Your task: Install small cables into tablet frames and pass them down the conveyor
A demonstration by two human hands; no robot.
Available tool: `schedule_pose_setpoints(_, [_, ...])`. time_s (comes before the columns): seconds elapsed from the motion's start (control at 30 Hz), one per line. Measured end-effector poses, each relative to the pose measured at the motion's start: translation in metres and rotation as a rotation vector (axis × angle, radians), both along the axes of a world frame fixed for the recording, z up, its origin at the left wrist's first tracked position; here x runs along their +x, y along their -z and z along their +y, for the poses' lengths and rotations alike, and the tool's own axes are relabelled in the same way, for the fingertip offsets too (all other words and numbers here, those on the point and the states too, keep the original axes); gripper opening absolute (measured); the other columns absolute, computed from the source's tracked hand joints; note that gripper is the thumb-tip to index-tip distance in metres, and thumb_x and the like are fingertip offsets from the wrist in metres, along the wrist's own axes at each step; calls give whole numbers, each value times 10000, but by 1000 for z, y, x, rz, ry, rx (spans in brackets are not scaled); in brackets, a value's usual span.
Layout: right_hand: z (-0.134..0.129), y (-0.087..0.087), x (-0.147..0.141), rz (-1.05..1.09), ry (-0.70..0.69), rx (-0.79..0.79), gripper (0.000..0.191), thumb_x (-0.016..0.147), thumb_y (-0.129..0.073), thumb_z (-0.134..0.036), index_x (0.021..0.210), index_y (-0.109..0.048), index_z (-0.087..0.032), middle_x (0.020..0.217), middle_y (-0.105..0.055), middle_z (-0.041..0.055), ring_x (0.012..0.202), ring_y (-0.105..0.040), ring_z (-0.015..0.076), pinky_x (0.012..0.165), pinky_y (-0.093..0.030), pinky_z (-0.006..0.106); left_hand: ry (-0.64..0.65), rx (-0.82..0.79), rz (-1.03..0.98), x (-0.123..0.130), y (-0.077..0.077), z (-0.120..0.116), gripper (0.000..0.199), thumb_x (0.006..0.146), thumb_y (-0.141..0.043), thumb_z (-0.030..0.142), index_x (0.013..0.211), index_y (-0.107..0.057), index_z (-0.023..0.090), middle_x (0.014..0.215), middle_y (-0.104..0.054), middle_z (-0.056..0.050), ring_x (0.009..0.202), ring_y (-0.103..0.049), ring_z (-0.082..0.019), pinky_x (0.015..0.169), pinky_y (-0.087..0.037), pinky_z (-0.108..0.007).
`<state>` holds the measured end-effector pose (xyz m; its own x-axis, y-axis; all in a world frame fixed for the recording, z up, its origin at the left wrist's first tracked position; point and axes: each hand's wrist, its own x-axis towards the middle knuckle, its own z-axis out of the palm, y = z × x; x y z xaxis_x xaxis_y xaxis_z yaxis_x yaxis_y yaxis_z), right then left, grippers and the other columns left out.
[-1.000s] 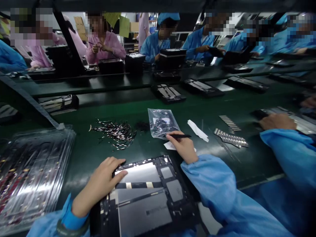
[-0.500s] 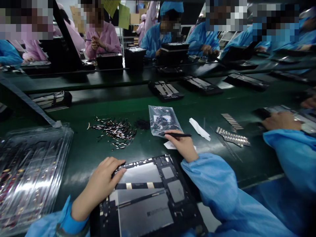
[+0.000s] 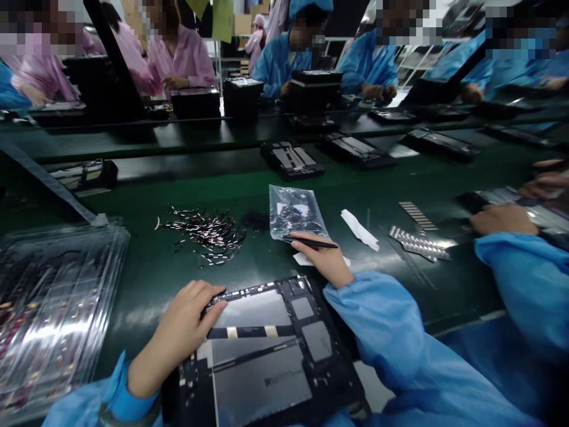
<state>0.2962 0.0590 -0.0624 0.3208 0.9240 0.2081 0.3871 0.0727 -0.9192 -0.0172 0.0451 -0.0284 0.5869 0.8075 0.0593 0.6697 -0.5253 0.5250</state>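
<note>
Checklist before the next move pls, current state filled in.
1. Left hand on the flat black-framed device with grey inner panels: ok, at its upper left corner.
2. Right hand gripping the thin black pen-like tool: ok, held in the fingers.
3. Tool clear of the transparent plastic bag of small dark parts: cannot tell; they overlap in view.
4. Loose pile of thin black-and-silver strips off the device: ok, apart.
5. Co-worker's hand clear of this device: ok, well to the right.
</note>
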Motion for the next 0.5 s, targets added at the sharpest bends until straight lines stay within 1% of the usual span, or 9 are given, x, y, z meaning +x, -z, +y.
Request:
schedule_pose_setpoints(0.23, [-3,2,-1,-57,78,57,269,742,-677,-447,904,-729,-239,987,-717,43,979,-640,257,906,-489,444,3,30,-15,-1,2,1,342,922,-412,414,1072,-637,204,911,-657,-60,863,-593,-202,757,-491,-340])
schedule_pose_setpoints(0.4, [0,5,1,-71,19,50,250,734,-679,-453,860,-724,-242,923,-724,30,924,-654,239,895,-493,420,6,37,-9,-1,2,0,339,926,-407,399,1068,-637,195,912,-656,-63,860,-594,-201,762,-489,-343])
schedule_pose_setpoints(0.5, [2,6,2,-70,9,50,254,748,-662,-462,872,-718,-248,940,-721,26,939,-651,232,911,-486,417,3,42,-20,-1,3,0,340,926,-404,404,1064,-639,203,913,-655,-63,862,-592,-202,759,-488,-341])
